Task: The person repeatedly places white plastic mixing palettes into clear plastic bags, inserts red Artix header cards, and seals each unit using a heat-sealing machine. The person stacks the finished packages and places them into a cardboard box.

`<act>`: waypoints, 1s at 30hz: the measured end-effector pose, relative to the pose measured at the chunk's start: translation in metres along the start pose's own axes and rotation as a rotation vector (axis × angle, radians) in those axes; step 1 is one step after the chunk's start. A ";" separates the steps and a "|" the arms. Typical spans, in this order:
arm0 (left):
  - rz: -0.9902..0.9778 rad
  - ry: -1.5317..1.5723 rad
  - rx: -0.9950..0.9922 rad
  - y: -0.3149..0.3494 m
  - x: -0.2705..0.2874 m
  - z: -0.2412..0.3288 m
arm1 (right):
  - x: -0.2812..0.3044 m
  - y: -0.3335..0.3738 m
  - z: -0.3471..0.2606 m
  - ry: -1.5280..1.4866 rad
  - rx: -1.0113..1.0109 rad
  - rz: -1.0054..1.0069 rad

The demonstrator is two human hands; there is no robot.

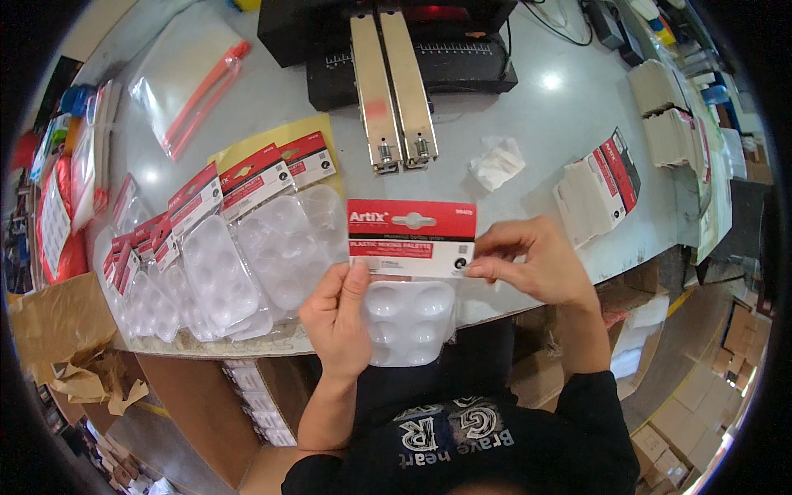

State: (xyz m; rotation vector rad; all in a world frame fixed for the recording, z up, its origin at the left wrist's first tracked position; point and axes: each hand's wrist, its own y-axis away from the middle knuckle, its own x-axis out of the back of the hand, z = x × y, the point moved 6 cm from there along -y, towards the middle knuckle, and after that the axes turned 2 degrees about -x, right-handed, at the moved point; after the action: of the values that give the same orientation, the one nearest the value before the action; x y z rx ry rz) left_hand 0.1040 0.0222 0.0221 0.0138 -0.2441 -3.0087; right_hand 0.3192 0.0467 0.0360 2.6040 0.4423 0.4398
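Upright before me, over the table's front edge, hangs a white plastic paint palette (410, 326) with round wells, in a clear bag. A red and white header card (408, 247) with a hanging slot lies across the bag's top. My left hand (337, 318) is closed on the lower left of the card, thumb on its front. At the card's right edge, my right hand (536, 262) pinches it between thumb and fingers. Several carded palettes (219, 268) lie to the left, overlapping. To the right sits a stack of header cards (598, 186).
A black machine (412, 74) with two metal bars stands at the table's back. Crumpled white tissue (497, 162) lies in front of it. Clear bags with a red edge (194, 82) are at the far left. Cardboard boxes (186, 412) stand below the table edge.
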 end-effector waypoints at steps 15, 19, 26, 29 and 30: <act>0.018 -0.179 -0.046 -0.015 -0.005 -0.009 | -0.018 -0.014 0.023 -0.496 -0.022 0.091; 0.047 -0.158 -0.034 -0.059 -0.016 -0.023 | -0.016 -0.053 0.025 -0.632 0.039 0.276; 0.058 -0.024 -0.103 -0.081 -0.021 -0.047 | -0.013 -0.076 0.039 -0.672 0.096 0.315; 0.073 -0.079 -0.111 -0.075 -0.017 -0.048 | -0.002 -0.061 0.033 -0.399 0.046 0.348; 0.032 -0.075 -0.179 -0.072 -0.017 -0.041 | 0.004 -0.054 0.027 -0.295 0.071 0.348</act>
State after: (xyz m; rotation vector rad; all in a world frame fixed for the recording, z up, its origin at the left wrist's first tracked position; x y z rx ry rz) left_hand 0.1125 0.0886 -0.0297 -0.1182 0.0181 -2.9901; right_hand 0.3207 0.0835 -0.0118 2.7614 -0.0971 0.1441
